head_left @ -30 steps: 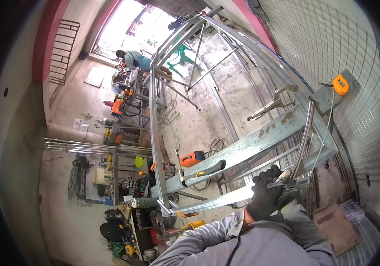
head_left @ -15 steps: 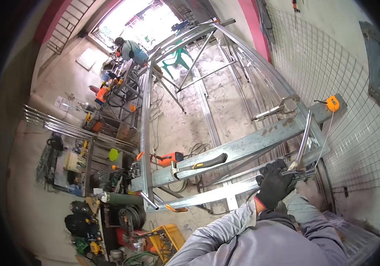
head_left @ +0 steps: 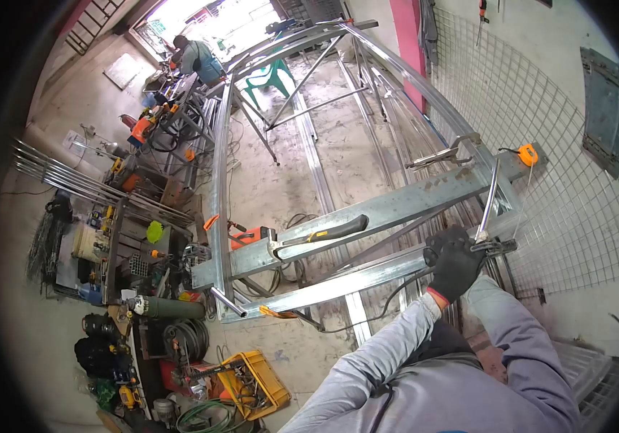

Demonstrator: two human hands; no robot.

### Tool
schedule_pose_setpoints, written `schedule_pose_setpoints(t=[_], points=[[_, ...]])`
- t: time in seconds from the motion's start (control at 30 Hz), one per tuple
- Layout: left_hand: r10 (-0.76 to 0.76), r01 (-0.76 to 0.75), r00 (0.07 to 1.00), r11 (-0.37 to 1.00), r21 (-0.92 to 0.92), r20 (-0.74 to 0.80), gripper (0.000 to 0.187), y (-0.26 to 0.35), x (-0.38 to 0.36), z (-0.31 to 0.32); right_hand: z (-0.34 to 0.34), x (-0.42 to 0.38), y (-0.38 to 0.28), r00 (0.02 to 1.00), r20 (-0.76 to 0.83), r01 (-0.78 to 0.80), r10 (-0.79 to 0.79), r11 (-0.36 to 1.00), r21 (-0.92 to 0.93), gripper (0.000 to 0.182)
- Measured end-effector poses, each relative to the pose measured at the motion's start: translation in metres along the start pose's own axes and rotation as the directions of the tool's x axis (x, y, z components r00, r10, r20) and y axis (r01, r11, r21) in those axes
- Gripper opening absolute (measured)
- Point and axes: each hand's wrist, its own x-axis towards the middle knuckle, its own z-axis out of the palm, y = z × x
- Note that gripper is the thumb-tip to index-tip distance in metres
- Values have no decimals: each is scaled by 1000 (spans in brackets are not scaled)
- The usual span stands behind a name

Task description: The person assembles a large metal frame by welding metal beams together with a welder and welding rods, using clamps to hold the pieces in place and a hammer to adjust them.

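Note:
My left hand [head_left: 456,265], in a black glove with a red cuff, is closed at the right end of the near silver frame bar [head_left: 367,283]. Its fingers seem wrapped around the handle of a locking clamp [head_left: 498,247], whose metal end sticks out to the right. My right forearm [head_left: 500,307] reaches to the same spot; its hand is hidden behind the left one. Just above my left hand a short round metal tube [head_left: 491,195] slants upward. An orange tape measure [head_left: 529,154] sits on the wide beam's right end, its blade drawn down toward the near bar.
A hammer [head_left: 324,234] lies on the wide galvanized beam [head_left: 396,221]. Another locking clamp [head_left: 443,156] grips the right rail. Wire mesh [head_left: 569,195] leans on the right wall. A yellow crate [head_left: 269,382] holds tools at lower left. A person [head_left: 197,58] bends at the far left.
My view has shifted, so the frame appears farther left. My left hand stays at the bar's right end beside the clamp; my right forearm sits lower and shows more.

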Motion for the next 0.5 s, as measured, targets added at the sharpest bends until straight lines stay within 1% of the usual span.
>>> schedule_pose_setpoints(t=[0.1,0.17,0.2,0.23,0.3,0.33,0.37,0.4,0.43,0.47,0.5], points=[[-3,3,1000,1000,-11,-10,25,-2,-1,3,0,-8,-6,999,30,13,-12,1000,-15,48],[-13,12,1000,999,-33,-21,25,-3,-2,5,7,9,-4,998,58,16,-14,999,-35,48],[-26,24,999,998,-57,-25,26,-3,-1,5,0,-9,-5,997,71,16,-13,999,-47,47],[-28,26,999,998,-61,-35,26,-3,-2,5,-1,-9,-4,997,82,16,-11,998,-60,47],[-63,62,998,998,-30,-26,26,-1,0,-3,14,13,3,996,93,14,-6,996,-83,47],[-94,82,987,992,-92,-133,30,-2,0,-7,6,-4,3,997,83,12,-4,996,-92,47],[-139,103,965,981,-166,-222,37,0,4,-13,6,1,2,999,54,6,-1,995,-100,47],[-232,172,920,963,-206,-316,46,-7,3,33,-1,-5,-2,1000,7,-2,3,994,-108,46],[-283,240,941,945,-222,-185,52,-7,3,29,-1,-9,4,998,-58,-14,7,993,-115,46],[-323,308,913,947,-96,-251,44,-2,4,19,-2,-4,5,990,-138,-28,12,993,-119,46],[-361,337,874,933,-128,-325,51,-1,4,19,-7,7,1,973,-229,-41,12,992,-122,46]])
